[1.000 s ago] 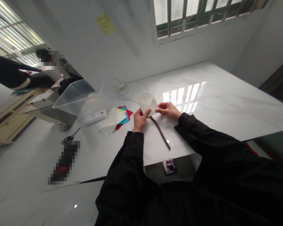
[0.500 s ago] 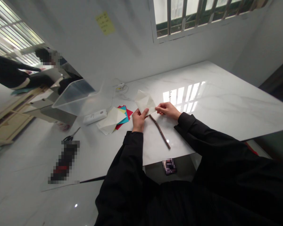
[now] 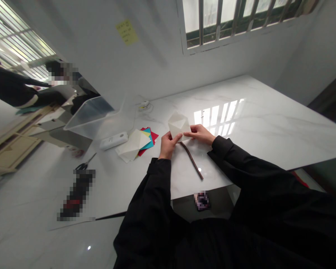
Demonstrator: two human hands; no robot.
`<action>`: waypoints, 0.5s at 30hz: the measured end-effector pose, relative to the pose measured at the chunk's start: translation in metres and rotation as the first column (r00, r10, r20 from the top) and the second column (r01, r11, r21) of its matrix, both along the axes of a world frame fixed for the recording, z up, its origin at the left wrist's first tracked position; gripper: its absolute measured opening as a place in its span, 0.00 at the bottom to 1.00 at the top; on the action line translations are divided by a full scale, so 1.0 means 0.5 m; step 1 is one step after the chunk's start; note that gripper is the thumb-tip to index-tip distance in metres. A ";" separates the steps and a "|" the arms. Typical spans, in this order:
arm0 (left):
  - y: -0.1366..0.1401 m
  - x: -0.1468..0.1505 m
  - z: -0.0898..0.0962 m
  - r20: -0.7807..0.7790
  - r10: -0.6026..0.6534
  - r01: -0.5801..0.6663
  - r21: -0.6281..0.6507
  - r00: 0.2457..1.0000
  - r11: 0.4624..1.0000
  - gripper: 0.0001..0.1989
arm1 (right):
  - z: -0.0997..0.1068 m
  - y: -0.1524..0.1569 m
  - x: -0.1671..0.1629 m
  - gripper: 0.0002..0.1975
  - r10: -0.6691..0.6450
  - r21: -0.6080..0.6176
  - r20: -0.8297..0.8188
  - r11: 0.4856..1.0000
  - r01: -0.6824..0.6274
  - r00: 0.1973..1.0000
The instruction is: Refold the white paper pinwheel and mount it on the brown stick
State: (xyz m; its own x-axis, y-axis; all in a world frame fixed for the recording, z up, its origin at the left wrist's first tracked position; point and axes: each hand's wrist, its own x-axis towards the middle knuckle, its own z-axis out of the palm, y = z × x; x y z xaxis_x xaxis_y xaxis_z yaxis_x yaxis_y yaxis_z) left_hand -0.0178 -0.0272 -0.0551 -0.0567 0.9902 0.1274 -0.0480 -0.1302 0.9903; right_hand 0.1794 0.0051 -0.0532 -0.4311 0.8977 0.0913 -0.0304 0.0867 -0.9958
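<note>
Both my hands hold a cream sheet of paper [image 3: 179,124] with crease lines, just above the table. My left hand [image 3: 168,145] pinches its lower left edge, thumb on top. My right hand [image 3: 200,133] grips the lower right part, its thumb close to the left one. Fingers behind the paper are hidden. A thin dark brown stick [image 3: 193,161] lies on the table below the paper, its upper end covered by the paper and hand. To the left of my left hand is a fanned pile of coloured paper [image 3: 149,144] with cream sheets [image 3: 132,145] over it.
Left of the papers lie a white oblong device [image 3: 114,141] and dark scissors [image 3: 85,163]. A clear plastic bin [image 3: 91,116] stands behind them. A small white item with a cable [image 3: 144,105] sits by the wall. Two people are at the far left. A blurred-out dark object [image 3: 77,196] lies near the front.
My right hand has moved left along the paper's lower edge, its thumb now near my left thumb. The paper's right corner is folded inward.
</note>
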 end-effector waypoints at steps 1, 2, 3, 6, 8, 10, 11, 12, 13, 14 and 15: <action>-0.001 0.000 0.001 -0.011 -0.011 0.011 -0.002 1.000 1.000 0.29 | -0.001 0.001 0.000 0.29 -0.007 -0.002 -0.002 1.000 0.007 1.000; -0.001 0.001 0.002 -0.018 -0.020 0.020 -0.001 1.000 1.000 0.29 | -0.003 0.002 0.000 0.29 -0.016 0.000 -0.004 1.000 0.016 1.000; -0.001 0.001 0.003 -0.020 -0.028 0.028 0.000 0.999 1.000 0.29 | -0.005 0.003 0.001 0.28 -0.025 0.004 -0.006 1.000 0.025 1.000; 0.000 0.003 0.005 0.012 -0.042 0.042 0.001 0.999 0.999 0.29 | -0.011 0.006 0.001 0.27 -0.043 0.011 -0.007 0.999 0.043 0.999; 0.001 0.004 0.006 0.040 -0.039 0.039 -0.007 0.998 0.999 0.29 | -0.014 0.007 0.002 0.26 -0.047 0.008 -0.004 0.999 0.047 0.999; 0.003 0.004 0.008 0.054 -0.031 0.033 -0.020 0.998 0.999 0.29 | -0.016 0.008 0.002 0.26 -0.050 0.005 -0.003 0.999 0.050 0.999; 0.004 0.004 0.008 0.056 -0.029 0.030 -0.028 0.998 0.999 0.29 | -0.016 0.008 0.002 0.27 -0.050 0.001 -0.006 0.999 0.050 0.999; 0.005 0.003 0.009 0.056 -0.027 0.029 -0.034 0.998 0.999 0.29 | -0.016 0.009 0.003 0.27 -0.049 -0.002 -0.010 0.999 0.049 0.999; 0.006 0.004 0.010 0.054 -0.027 0.029 -0.039 0.998 0.999 0.29 | -0.016 0.009 0.003 0.28 -0.049 -0.005 -0.014 0.999 0.048 0.999; 0.009 0.005 0.011 0.052 -0.029 0.031 -0.042 0.998 0.999 0.29 | -0.016 0.010 0.004 0.28 -0.049 -0.005 -0.018 0.999 0.049 0.999; 0.012 0.006 0.013 0.048 -0.038 0.041 -0.046 0.998 0.998 0.30 | -0.016 0.011 0.005 0.28 -0.053 -0.001 -0.020 0.999 0.053 0.998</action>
State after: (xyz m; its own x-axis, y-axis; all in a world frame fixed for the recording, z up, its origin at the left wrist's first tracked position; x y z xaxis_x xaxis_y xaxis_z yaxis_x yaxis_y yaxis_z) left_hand -0.0146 -0.0214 -0.0487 -0.0224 0.9966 0.0792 -0.0993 -0.0810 0.9918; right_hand 0.1818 0.0107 -0.0612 -0.3809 0.9193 0.0990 -0.0458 0.0882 -0.9951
